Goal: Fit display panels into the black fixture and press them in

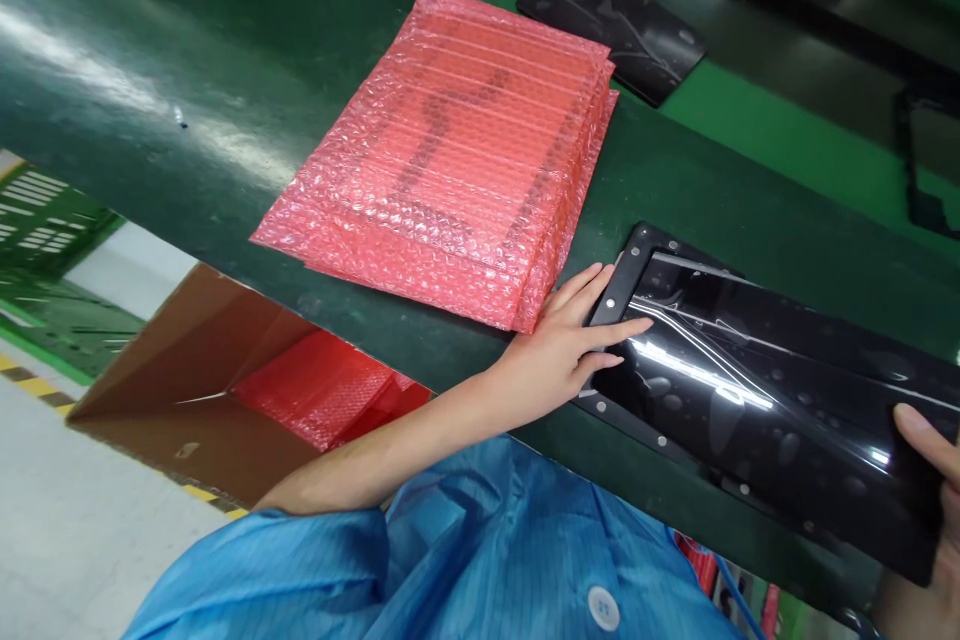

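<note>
A glossy black panel (787,400) with a wrinkled clear film lies partly over a flat black frame (611,315) with several round silver dots along its border. My left hand (551,350) rests at the left end of both, its fingers spread over the frame's edge and the panel's corner. At the far right my right hand (934,480) grips the panel's right end, thumb on top and the other fingers mostly hidden beneath. Left of the frame, close to my left fingers, lies a stack of red bubble-wrap pouches (457,160) with dark shapes showing through the top one.
Everything lies on a dark green work surface (135,50). Another film-covered black panel (611,25) lies behind the stack. A dark frame part (926,160) stands at the right edge. Below the table, an open cardboard box (172,380) holds red bubble wrap (322,385).
</note>
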`<state>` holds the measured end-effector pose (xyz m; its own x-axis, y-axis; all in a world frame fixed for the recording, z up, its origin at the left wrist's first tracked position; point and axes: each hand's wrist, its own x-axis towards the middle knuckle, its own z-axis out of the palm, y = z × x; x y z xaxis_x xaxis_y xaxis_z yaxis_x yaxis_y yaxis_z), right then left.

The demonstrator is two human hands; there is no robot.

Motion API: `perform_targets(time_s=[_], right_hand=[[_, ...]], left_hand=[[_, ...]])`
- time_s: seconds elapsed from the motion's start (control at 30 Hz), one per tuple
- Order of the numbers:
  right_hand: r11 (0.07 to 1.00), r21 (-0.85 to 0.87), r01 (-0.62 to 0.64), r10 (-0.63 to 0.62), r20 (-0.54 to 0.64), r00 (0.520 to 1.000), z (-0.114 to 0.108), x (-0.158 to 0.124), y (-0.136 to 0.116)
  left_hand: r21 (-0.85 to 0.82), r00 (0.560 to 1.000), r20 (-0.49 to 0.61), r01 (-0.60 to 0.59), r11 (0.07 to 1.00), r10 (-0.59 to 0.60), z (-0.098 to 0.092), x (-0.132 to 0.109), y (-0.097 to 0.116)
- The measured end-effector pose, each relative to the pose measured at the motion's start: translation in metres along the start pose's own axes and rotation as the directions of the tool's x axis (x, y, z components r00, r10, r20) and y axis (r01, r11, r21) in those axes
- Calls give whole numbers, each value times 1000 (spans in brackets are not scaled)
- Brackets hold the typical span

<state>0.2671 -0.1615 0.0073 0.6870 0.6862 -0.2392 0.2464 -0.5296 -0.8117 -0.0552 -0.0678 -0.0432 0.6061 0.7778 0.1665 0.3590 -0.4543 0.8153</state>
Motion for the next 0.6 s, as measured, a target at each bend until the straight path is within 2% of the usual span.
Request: perform_targets(time_s=[0.13, 0.3, 0.47, 0.53, 0.6], right_hand=[[999, 20, 33, -32, -60, 998, -4, 5, 4], [995, -63, 78, -83, -80, 993, -1, 4, -4], [998, -62, -30, 30, -3, 1000, 1, -1, -10], [989, -144, -21, 15, -42, 999, 0, 0, -13], [938, -347, 4, -27, -63, 998, -4, 5, -19]], left_hand=[[11, 1000, 5, -12, 1000, 12, 2, 0, -1], [20, 1000, -14, -22, 1000, 22, 2, 0, 0], [45, 999, -4, -33, 998, 33, 0, 0, 2], [63, 999, 0, -36, 997, 36, 0, 0, 3], [91, 999, -9, -34, 995, 35, 1, 0, 3]])
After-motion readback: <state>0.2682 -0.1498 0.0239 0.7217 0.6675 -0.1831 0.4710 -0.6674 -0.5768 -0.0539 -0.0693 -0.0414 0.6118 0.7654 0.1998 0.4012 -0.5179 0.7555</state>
